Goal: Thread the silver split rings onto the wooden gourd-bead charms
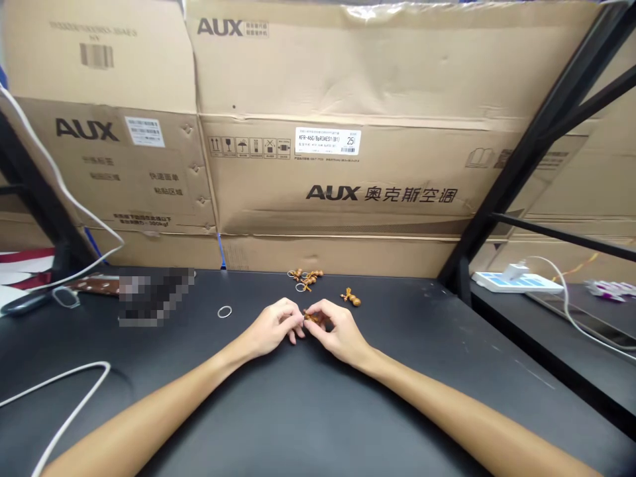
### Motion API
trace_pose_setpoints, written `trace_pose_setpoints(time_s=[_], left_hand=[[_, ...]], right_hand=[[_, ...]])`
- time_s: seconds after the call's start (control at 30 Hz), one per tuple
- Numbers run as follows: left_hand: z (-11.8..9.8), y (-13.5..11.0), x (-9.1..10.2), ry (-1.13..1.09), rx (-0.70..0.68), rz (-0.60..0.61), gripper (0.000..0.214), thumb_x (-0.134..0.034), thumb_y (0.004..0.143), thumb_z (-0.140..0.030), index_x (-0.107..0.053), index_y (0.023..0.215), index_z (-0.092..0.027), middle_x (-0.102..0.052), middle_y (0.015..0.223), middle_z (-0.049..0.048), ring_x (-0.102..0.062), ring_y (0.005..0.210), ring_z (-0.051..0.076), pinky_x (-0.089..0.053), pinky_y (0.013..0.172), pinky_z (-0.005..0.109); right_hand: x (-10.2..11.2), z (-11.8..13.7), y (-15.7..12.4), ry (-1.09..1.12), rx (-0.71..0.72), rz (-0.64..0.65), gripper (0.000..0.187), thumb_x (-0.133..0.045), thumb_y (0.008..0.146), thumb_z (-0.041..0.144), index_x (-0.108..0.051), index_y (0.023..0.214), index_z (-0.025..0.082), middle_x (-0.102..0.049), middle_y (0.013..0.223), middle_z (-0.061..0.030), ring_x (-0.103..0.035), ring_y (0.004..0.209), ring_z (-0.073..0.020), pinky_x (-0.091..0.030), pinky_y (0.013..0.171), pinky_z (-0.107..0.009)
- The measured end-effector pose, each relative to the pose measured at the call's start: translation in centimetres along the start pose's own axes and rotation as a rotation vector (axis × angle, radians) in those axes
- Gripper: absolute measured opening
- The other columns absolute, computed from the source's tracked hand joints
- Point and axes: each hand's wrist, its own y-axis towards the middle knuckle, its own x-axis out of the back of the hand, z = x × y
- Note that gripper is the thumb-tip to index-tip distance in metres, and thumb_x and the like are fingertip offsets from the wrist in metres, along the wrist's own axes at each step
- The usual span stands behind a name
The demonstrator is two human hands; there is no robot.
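Pinching a small carved wooden charm (312, 318) near the middle of the black tabletop (412, 344), the right hand (338, 329) closes its grip from the 3 o'clock side, while the left hand (272, 326) comes in from 9 o'clock with its fingers curled up against the same piece; how firmly the left grip bears on it is hard to tell. Both forearms lie low, angling in from the lower corners, with the wrists bent slightly inward. Just past the hands at 12 o'clock sits a cluster of similar charms (305, 279) with small metal rings, another charm (350, 297) lies at 1 o'clock, and a loose metal key ring (224, 311) rests at 10 o'clock. Farther out, a pixelated patch (154, 297) sits at 10 o'clock and a white cable (64, 391) curves at 8 o'clock. Large AUX cardboard boxes (348, 179) stand behind the tabletop, with a black metal shelf frame (541, 146) and a white power strip (517, 281) at 2 o'clock.
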Motion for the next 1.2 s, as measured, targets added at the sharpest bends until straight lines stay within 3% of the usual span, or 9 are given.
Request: trace_pose_setpoints(time_s=[0.2,0.47,0.7,0.83,1.07,1.2], left_hand=[[-0.57,-0.14,0.05,0.098,-0.029,0.012,0.033,-0.048,0.09,-0.039,-0.06,0.073,-0.013,-0.051,0.09,0.0026,-0.054,0.059,0.007,-0.049,0.06,0.023],[-0.71,-0.09,-0.03,0.115,-0.044,-0.003,0.029,-0.048,0.091,-0.037,-0.061,0.078,-0.014,-0.052,0.09,0.003,-0.056,0.064,0.009,-0.05,0.062,0.024],[-0.68,-0.18,0.03,0.153,-0.044,-0.004,0.03,-0.046,0.091,-0.036,-0.06,0.076,-0.014,-0.053,0.088,0.0028,-0.055,0.063,0.009,-0.05,0.063,0.024],[-0.52,-0.14,0.07,0.179,-0.043,-0.005,0.031,-0.046,0.091,-0.036,-0.06,0.075,-0.014,-0.053,0.087,0.0028,-0.055,0.063,0.009,-0.05,0.063,0.024],[-0.5,-0.32,-0.04,0.282,-0.099,0.016,0.031,-0.043,0.093,-0.033,-0.062,0.077,-0.015,-0.053,0.092,0.0033,-0.054,0.063,0.008,-0.05,0.064,0.023],[-0.49,-0.45,-0.11,0.364,-0.16,0.015,0.029,-0.041,0.094,-0.03,-0.063,0.079,-0.017,-0.052,0.094,0.0032,-0.054,0.067,0.009,-0.049,0.068,0.023]], right_hand=[[0.01,-0.04,0.21,0.029,-0.102,-0.017,0.014,-0.059,0.082,0.031,-0.056,0.086,0.019,-0.061,0.071,0.0001,-0.056,0.058,-0.0118,-0.047,0.053,-0.024],[0.36,-0.59,0.32,0.336,-0.174,0.117,0.017,-0.057,0.085,0.032,-0.055,0.097,0.02,-0.066,0.086,-0.0029,-0.066,0.076,-0.0159,-0.054,0.066,-0.029],[0.71,-0.11,0.37,0.087,-0.026,0.02,0.012,-0.056,0.085,0.027,-0.062,0.093,0.02,-0.067,0.08,-0.0017,-0.064,0.071,-0.015,-0.052,0.065,-0.027],[0.73,-0.02,0.35,0.019,0.065,0.03,0.015,-0.054,0.086,0.025,-0.066,0.094,0.021,-0.069,0.08,-0.0028,-0.064,0.07,-0.0155,-0.052,0.065,-0.027],[0.73,-0.72,0.34,-0.04,0.027,0.009,0.013,-0.056,0.085,0.024,-0.068,0.087,0.019,-0.071,0.076,-0.0033,-0.065,0.065,-0.0155,-0.051,0.062,-0.026],[0.87,-0.7,0.45,-0.053,0.034,0.062,0.016,-0.055,0.084,0.024,-0.067,0.094,0.019,-0.07,0.081,-0.0038,-0.064,0.068,-0.0151,-0.05,0.061,-0.026]])
